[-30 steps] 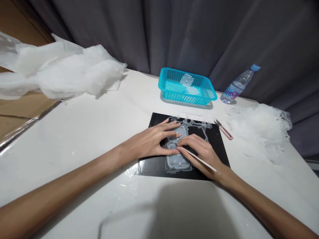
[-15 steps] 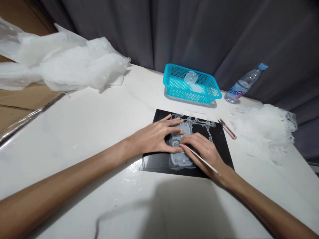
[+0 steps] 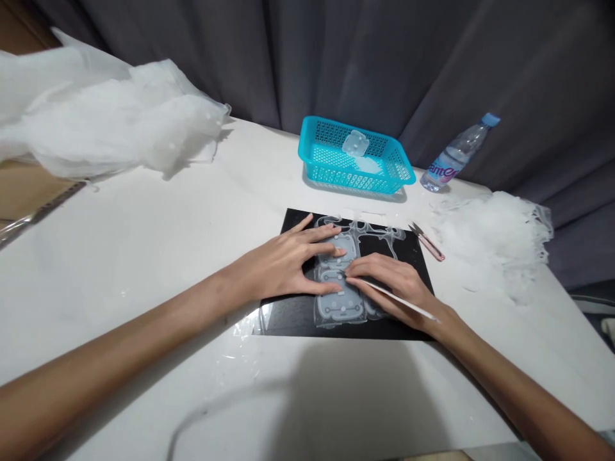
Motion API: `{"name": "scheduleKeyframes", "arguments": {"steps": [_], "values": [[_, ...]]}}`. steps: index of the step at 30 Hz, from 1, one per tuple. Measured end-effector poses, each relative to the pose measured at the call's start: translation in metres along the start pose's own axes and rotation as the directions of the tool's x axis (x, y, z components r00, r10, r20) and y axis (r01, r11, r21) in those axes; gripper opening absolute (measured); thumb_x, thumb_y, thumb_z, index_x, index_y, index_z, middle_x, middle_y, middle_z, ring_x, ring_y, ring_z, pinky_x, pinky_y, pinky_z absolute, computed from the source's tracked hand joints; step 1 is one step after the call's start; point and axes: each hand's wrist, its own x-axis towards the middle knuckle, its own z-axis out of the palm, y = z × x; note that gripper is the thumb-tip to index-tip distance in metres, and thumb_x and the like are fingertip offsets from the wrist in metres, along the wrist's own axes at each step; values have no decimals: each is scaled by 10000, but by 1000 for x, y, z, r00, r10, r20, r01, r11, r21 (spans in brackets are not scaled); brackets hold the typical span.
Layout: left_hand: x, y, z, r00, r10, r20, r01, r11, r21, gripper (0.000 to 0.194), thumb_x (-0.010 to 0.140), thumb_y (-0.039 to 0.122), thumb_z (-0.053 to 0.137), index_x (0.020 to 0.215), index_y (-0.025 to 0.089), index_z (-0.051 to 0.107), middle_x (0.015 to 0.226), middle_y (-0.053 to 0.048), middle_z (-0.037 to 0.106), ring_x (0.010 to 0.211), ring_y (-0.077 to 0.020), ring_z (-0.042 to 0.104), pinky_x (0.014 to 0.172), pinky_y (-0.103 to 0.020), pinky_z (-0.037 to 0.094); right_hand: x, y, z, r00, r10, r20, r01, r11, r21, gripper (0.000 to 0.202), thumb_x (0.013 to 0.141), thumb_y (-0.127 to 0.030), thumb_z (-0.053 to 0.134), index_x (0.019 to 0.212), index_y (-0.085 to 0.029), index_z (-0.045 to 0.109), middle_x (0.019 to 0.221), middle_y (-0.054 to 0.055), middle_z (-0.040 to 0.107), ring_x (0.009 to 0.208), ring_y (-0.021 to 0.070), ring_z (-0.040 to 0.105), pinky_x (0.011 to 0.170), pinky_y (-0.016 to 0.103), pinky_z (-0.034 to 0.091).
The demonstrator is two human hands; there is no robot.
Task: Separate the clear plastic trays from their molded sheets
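Head view. The left hand (image 3: 288, 259) is spread, palm down, with thumb and index fingertip resting on the translucent moulded sheet (image 3: 339, 307). The right hand (image 3: 396, 282) pinches a thin white tool (image 3: 394, 296) between thumb and fingers; its shaft slants back across the hand toward the wrist. Whether the tool's tip touches the sheet cannot be told.

The sheet lies flat beneath and between both hands, with rounded panels showing; part of it is covered by the right hand. Under it is a black mat (image 3: 288, 314) on the white table (image 3: 158, 269). Thin, looped translucent strips (image 3: 368, 227) lie beyond the fingers at the mat's far edge.

Beyond both hands stands a blue basket (image 3: 355, 179) containing a clear piece (image 3: 355, 143). Beyond the right hand are pink-handled snips (image 3: 431, 246), white scrap (image 3: 494, 237) and an upright bottle (image 3: 454, 160). Beyond the left hand lies a white film bundle (image 3: 120, 121).
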Motion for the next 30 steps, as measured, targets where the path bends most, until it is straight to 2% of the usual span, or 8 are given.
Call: {"name": "scheduleKeyframes", "arguments": {"steps": [4,12,19,25,30], "values": [[1,-1,-1,1000,5,18,-5,1000,13,667,937,687,653,1436,245,645,1642,-144,483,1555,-287,421,1344,-566,158,2,3,4,1000,-1,-5,2,999,37,130,1053,-145,592,1164,-179,650,1080,83,757,1041,197,702,947,367,584],[2,-3,0,1000,10,-9,-10,999,-49,658,921,679,678,1421,252,658,1641,-118,491,1538,-309,446,1351,-553,153,8,3,10,998,-57,14,57,998,-19,135,1076,-170,535,1164,-179,637,1066,99,748,1016,221,685,901,394,588],[2,0,-5,1000,4,29,-4,1000,6,723,943,755,573,1424,222,657,1646,-133,482,1555,-297,419,1354,-525,138,6,6,-4,997,-25,78,28,999,-37,153,1088,-186,511,1127,-190,659,1060,97,755,1003,227,688,887,398,586],[3,-3,-3,998,5,61,-8,999,47,741,961,755,539,1493,242,587,1688,-109,421,1586,-289,361,1359,-520,103,4,8,-11,999,-1,-33,3,999,50,100,1060,-192,594,1123,-193,671,1038,73,765,992,201,706,924,377,589],[3,-5,-1,997,1,82,-6,998,68,737,965,755,530,1502,252,573,1707,-104,384,1608,-289,309,1359,-520,83,6,13,-2,1000,-7,-13,8,993,116,105,1060,-207,596,1125,-204,677,1050,66,759,1013,197,707,951,389,593]]}}
